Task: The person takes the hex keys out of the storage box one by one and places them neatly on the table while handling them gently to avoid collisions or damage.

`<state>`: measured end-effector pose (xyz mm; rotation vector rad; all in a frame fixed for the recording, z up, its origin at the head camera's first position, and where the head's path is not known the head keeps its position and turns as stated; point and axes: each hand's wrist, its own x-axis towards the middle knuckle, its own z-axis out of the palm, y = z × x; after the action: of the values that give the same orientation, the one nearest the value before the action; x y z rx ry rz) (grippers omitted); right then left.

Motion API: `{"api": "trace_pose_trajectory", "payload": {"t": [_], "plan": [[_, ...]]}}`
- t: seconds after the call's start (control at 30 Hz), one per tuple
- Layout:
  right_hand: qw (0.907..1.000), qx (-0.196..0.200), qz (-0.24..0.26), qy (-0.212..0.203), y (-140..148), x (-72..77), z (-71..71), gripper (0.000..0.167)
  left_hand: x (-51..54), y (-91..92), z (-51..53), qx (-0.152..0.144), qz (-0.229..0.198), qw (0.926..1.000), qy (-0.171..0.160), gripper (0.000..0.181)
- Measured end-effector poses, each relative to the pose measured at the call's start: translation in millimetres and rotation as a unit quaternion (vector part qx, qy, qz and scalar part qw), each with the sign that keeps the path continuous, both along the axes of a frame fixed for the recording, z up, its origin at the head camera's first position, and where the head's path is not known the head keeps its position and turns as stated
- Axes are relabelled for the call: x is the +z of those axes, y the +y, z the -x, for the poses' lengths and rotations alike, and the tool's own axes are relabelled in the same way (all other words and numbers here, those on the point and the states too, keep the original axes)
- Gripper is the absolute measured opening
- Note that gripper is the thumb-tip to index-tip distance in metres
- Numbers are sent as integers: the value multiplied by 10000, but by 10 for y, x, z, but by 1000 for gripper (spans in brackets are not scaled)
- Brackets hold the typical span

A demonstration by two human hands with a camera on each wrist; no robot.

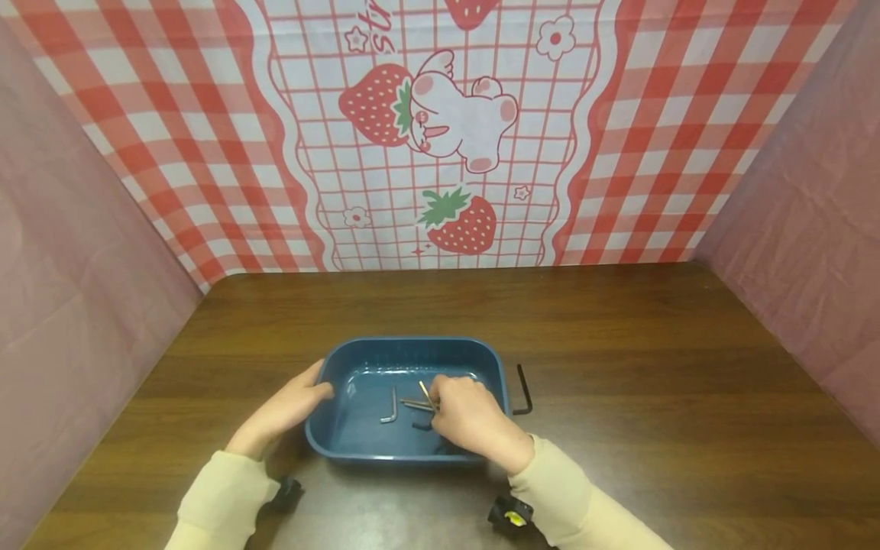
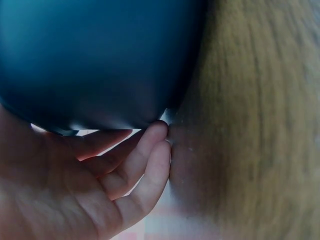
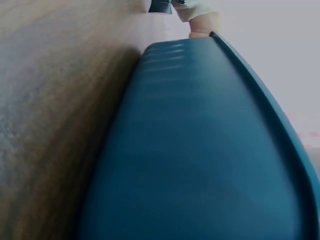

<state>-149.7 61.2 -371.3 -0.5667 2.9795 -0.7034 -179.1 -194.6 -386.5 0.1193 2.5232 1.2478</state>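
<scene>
A blue rectangular tray (image 1: 357, 457) with rounded corners stands on the wooden table. My left hand (image 1: 292, 402) grips its left side, thumb over the rim; in the left wrist view its fingers (image 2: 155, 165) bend against the outer wall. Inside the tray, my right hand (image 1: 470, 412) pinches a thin brass-coloured hex key (image 1: 424, 391) that sticks up past the fingertips. Beside those fingertips lie more metal keys (image 1: 411, 402) and a short black one (image 1: 421, 426), partly hidden by the hand. A silver hex key (image 1: 394, 405) lies on the tray floor, left of them.
Just right of the tray, a black hex key (image 1: 525, 389) lies on the table (image 1: 653, 397). Behind the table hangs a red and white checked cloth (image 1: 646, 153) with strawberries, and pink cloth (image 1: 797, 176) hangs at both sides. The right wrist view mostly shows the tray's outer wall (image 3: 190, 140).
</scene>
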Motion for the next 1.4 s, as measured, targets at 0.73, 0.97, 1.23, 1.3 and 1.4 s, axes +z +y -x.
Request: {"api": "trace_pose_trajectory", "payload": {"t": [0.73, 0.97, 1.23, 1.3, 1.4], "plan": [[9970, -333, 696, 13, 232, 268, 93, 14, -25, -15, 14, 11, 24, 10000, 62, 63], [9946, -563, 863, -113, 307, 351, 94, 17, -38, -14, 22, 31, 4, 10000, 45, 63], [9921, -787, 976, -52, 446, 402, 133, 19, -24, -16, 18, -33, -1, 10000, 16, 65], [9914, -828, 1007, -153, 486, 407, 143, 20, -15, -18, 12, -36, 15, 10000, 4, 65], [9902, -880, 1064, -224, 549, 414, 159, 21, -6, -18, 11, -36, 26, 10000, -43, 64]]}}
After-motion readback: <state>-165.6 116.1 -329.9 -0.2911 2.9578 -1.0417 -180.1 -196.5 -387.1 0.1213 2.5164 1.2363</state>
